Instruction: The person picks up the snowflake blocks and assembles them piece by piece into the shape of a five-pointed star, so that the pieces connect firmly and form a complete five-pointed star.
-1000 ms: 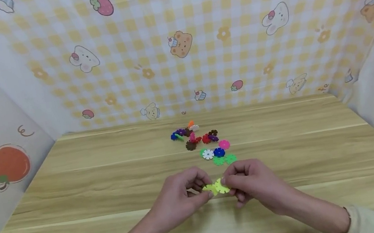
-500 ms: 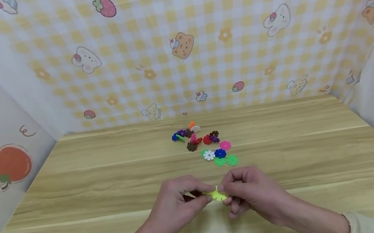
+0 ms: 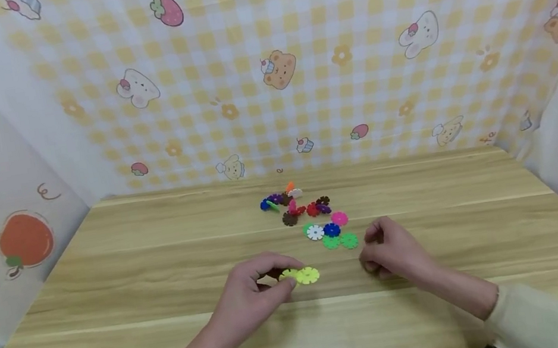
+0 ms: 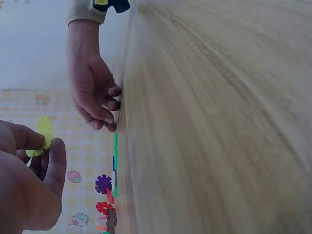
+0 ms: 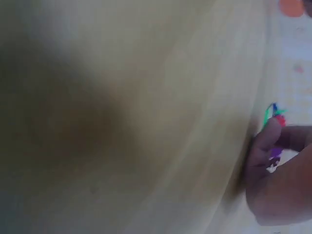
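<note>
My left hand (image 3: 256, 292) pinches two joined yellow snowflake discs (image 3: 308, 275) between thumb and fingers, above the near middle of the table. In the left wrist view the yellow discs (image 4: 46, 127) stick out past my fingertips. My right hand (image 3: 390, 250) is apart from them, at the right, low over the table with loosely curled fingers. Nothing shows in its grasp. Close to its fingertips lies a green disc (image 3: 349, 240); another green disc (image 3: 331, 242), a blue disc (image 3: 332, 230), a white disc (image 3: 315, 232) and a pink disc (image 3: 339, 218) lie beyond.
Farther back on the wooden table (image 3: 161, 257) stand small clusters of joined discs, among them a brown disc (image 3: 290, 218), a red disc (image 3: 312, 209) and an orange disc (image 3: 289, 187). A checked cloth (image 3: 251, 130) hangs behind the table.
My right hand has let go of the yellow discs and moved right and away from my left hand. The left hand keeps the joined yellow discs and has shifted slightly left.
</note>
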